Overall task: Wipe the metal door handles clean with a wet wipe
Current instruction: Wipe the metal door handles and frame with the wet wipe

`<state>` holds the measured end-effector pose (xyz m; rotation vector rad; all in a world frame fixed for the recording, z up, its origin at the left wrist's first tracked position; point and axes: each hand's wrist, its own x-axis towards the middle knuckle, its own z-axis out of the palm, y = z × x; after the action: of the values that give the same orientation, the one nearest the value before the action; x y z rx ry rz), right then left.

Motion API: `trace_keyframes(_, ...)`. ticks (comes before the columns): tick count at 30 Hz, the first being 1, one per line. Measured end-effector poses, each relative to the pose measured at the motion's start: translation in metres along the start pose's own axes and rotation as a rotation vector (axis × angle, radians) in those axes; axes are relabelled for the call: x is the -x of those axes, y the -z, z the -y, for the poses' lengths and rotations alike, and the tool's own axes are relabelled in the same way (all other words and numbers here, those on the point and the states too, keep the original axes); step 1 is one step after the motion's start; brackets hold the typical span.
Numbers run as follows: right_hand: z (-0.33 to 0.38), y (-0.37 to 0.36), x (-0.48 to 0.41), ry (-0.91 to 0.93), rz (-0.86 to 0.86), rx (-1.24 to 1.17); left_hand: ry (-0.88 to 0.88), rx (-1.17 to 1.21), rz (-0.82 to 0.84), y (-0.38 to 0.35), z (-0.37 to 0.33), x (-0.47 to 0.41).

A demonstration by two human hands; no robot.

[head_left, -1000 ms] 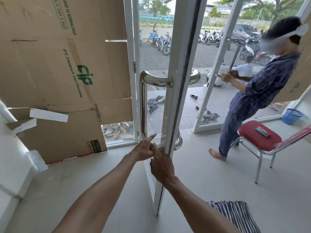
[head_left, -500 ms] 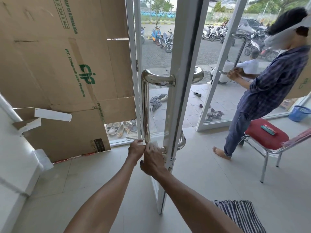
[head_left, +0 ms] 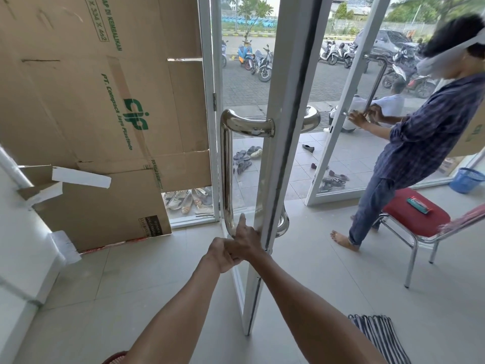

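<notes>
Hands bunch together just below the lower bend of the polished steel D-shaped pull handle (head_left: 226,166): our left hand (head_left: 221,256) is curled under our right hand (head_left: 246,241), whose forefinger lies straight up the white-framed glass door (head_left: 286,127) beside that bend. No wet wipe shows, and we cannot tell what either hand holds. We judge the wiping barely under way, with the long bar and top elbow left to do. Half a second earlier both hands were at the handle's foot; they have since dropped off it. Beyond the handle, a second person in a checked shirt (head_left: 425,132) works at another door's bar (head_left: 376,85)
</notes>
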<state>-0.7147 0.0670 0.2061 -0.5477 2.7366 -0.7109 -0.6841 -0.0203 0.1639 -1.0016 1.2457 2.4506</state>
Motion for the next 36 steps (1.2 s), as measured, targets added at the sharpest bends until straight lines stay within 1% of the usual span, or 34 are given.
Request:
trace_keyframes(1, -0.002, 0.000, 0.000, 0.014, -0.015, -0.007, -0.009, 0.044, -0.035, -0.002, -0.001, -0.003)
trace_keyframes(3, -0.004, 0.000, 0.003, 0.051, -0.074, 0.034, -0.017, 0.137, -0.051, -0.004, -0.001, -0.007)
trace_keyframes(6, 0.001, -0.004, 0.006, 0.079, -0.110, 0.087, -0.004, 0.252, -0.010, -0.004, 0.000, -0.011)
trace_keyframes(8, 0.004, -0.008, 0.005, 0.090, -0.098, 0.146, 0.019, 0.275, 0.013, -0.008, 0.001, -0.006)
trace_keyframes(12, 0.005, -0.013, 0.001, 0.112, -0.047, 0.277, 0.045, 0.325, -0.007, -0.014, 0.004, 0.000)
trace_keyframes(14, 0.005, -0.012, -0.003, 0.105, 0.003, 0.254, 0.030, 0.365, -0.008, -0.012, 0.005, -0.003)
trace_keyframes(18, 0.003, -0.003, -0.009, 0.075, 0.088, 0.120, -0.039, 0.432, 0.036, -0.005, 0.010, -0.015)
trace_keyframes(20, 0.003, 0.002, -0.008, 0.066, 0.099, 0.071, -0.084, 0.439, 0.006, -0.003, 0.016, -0.024)
trace_keyframes(22, 0.002, 0.004, -0.007, 0.090, 0.081, 0.050, -0.123, 0.453, -0.009, 0.001, 0.023, -0.032)
trace_keyframes(25, -0.001, -0.001, -0.001, 0.167, 0.029, 0.083, -0.142, 0.493, -0.040, 0.004, 0.028, -0.037)
trace_keyframes(30, -0.005, -0.011, 0.010, 0.229, -0.168, 0.241, -0.149, 0.527, -0.097, 0.003, 0.034, -0.042)
trace_keyframes(34, -0.006, -0.012, 0.011, 0.211, -0.229, 0.286, -0.115, 0.551, -0.088, 0.007, 0.035, -0.046)
trace_keyframes(36, -0.005, -0.008, 0.012, 0.171, -0.211, 0.292, -0.114, 0.569, -0.062, 0.007, 0.034, -0.042)
